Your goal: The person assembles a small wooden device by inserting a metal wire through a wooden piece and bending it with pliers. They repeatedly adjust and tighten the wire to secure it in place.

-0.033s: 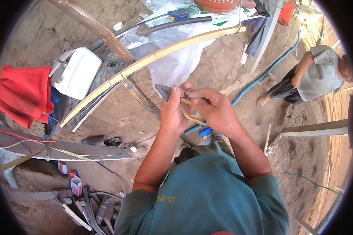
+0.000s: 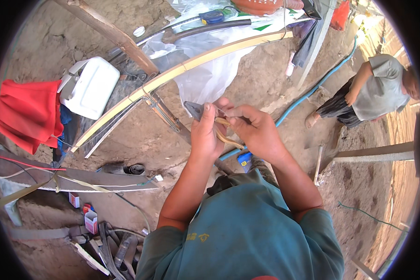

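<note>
My left hand point(image 2: 205, 133) is closed around a pair of pliers point(image 2: 194, 110). Their dark jaws stick out past the thumb, and their yellow-brown handles come out toward my right hand. Close beside it, my right hand point(image 2: 257, 134) has its thumb and forefinger pinched on a thin wire point(image 2: 220, 111) that runs toward the left fingers. Most of the grip on the wire is hidden behind the fingers. Beyond both hands a pale, curved wooden strip point(image 2: 186, 65) crosses over a wooden pole point(image 2: 119, 37), with wire wound where they meet.
At left stand a white plastic container point(image 2: 91, 88) and a red cloth point(image 2: 28, 114). A blue tape measure point(image 2: 212, 17) lies on plastic sheeting at the far side. A blue hose point(image 2: 308, 95) crosses the dirt ground. Another person point(image 2: 382, 86) is at right, near a beam point(image 2: 373, 154).
</note>
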`<state>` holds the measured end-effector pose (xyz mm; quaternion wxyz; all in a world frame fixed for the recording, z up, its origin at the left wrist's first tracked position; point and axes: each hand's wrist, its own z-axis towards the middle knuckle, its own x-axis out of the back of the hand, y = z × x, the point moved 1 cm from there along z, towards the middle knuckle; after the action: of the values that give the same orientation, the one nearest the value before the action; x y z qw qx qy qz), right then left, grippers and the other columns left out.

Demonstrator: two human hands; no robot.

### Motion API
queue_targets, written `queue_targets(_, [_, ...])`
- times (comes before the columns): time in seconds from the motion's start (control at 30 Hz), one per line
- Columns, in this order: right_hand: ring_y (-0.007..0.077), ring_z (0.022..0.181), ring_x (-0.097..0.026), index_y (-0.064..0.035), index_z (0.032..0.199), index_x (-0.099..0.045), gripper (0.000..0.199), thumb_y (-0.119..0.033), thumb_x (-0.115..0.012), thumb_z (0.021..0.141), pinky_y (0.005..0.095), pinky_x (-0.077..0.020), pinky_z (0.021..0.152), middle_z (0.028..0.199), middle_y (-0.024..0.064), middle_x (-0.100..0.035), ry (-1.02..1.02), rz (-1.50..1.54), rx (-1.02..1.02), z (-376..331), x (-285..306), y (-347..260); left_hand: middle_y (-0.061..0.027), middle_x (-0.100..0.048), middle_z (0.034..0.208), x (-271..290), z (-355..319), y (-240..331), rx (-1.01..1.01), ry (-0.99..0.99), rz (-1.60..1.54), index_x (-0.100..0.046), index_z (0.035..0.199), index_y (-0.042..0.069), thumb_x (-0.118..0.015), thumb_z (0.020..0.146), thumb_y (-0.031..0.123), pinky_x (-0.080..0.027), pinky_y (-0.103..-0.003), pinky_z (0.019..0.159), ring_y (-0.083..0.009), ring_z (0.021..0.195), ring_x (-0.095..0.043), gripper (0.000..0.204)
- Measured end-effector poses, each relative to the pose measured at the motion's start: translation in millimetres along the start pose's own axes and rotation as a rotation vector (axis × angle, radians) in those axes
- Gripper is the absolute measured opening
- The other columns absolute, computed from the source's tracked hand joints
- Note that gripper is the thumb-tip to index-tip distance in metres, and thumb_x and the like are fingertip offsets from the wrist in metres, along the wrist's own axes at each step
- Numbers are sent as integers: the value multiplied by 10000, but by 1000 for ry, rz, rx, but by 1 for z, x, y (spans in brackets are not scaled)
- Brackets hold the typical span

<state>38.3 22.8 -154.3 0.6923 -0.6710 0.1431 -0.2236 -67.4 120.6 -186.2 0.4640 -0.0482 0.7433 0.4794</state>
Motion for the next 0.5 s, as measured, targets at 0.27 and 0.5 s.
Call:
queue_targets(0.27, [76,808,-609,28,1159,-672,166,-62,-673,1019,257,-514,698,923,43,-686,-157,379,-255,13,23,21,-97,-658,965,-17,21,-30,-251,111,197,-594,991,36,-636,1065,407,-553,-325,753,-169,872,-642,381])
queue_targets(0.5, [70,851,-621,31,1258,-603,274,-87,-692,1027,254,-532,667,982,53,-675,-265,194,-126,40,47,26,-82,-643,918,-50,38,-40,-298,371,359,-576,946,67,-641,1040,491,-502,-288,613,-137,718,-598,440])
